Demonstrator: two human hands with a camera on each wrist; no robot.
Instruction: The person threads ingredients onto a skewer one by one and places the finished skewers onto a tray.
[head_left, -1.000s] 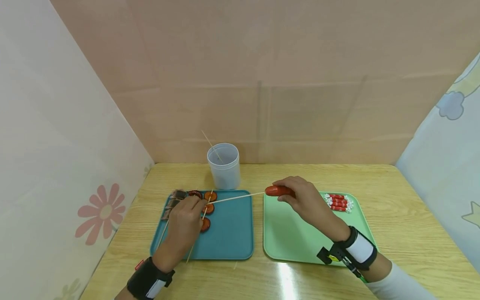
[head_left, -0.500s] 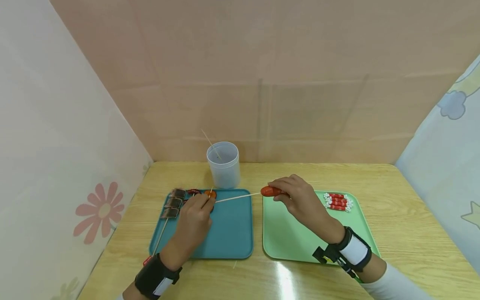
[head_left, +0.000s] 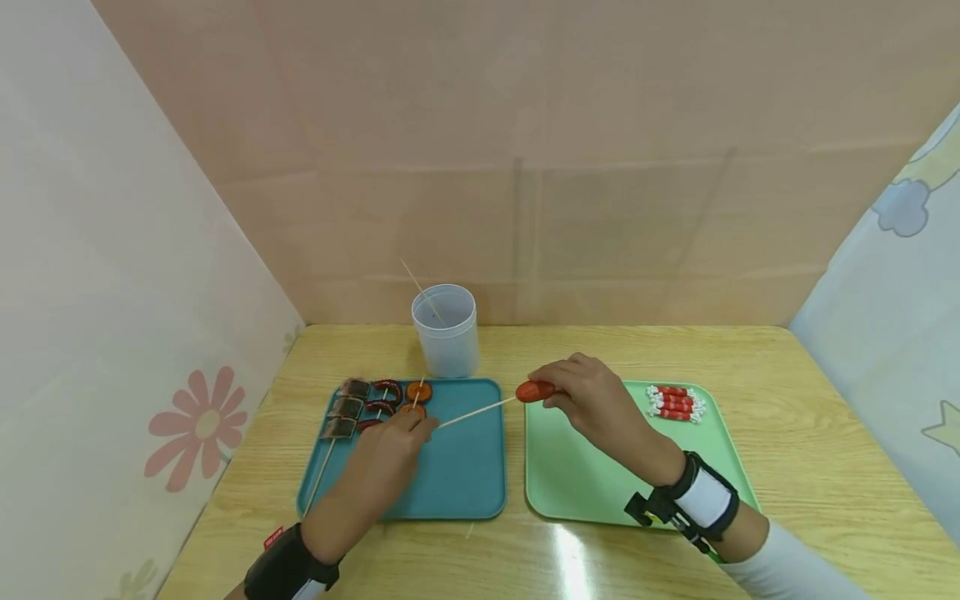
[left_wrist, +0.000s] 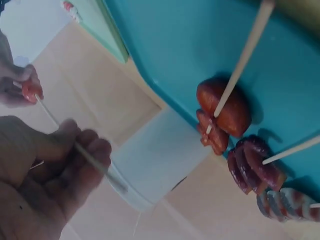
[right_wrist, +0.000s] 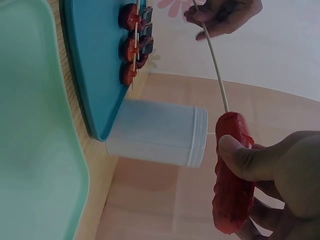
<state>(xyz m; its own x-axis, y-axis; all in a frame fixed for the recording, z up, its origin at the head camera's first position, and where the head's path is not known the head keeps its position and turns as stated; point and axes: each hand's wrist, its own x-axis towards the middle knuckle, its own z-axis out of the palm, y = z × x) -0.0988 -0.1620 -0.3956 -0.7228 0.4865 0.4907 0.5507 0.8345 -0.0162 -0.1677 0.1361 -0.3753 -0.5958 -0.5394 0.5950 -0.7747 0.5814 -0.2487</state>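
My left hand [head_left: 386,462] pinches a thin bamboo skewer [head_left: 476,412] between thumb and fingers, over the blue tray. The skewer slopes up to the right, its far end at the tip of a red sausage [right_wrist: 232,175]. Thumb and fingers of my right hand [head_left: 600,412] grip that sausage above the green tray; its score marks show in the right wrist view. Finished skewers lie on the blue tray [head_left: 465,483]: dark squares [head_left: 345,407], curled dark red pieces [head_left: 381,406] and round orange-red slices [head_left: 418,392], partly hidden behind my left hand.
A translucent plastic cup [head_left: 450,342] with one skewer leaning in it stands behind the blue tray. The green tray [head_left: 585,475] on the right bears several small red pieces with white ends [head_left: 675,404]. Walls close in the table's back and sides.
The sausage and my right hand have shifted slightly left. My left hand has moved a little right and lower, so the skewer slopes more and less of it shows between the hands.
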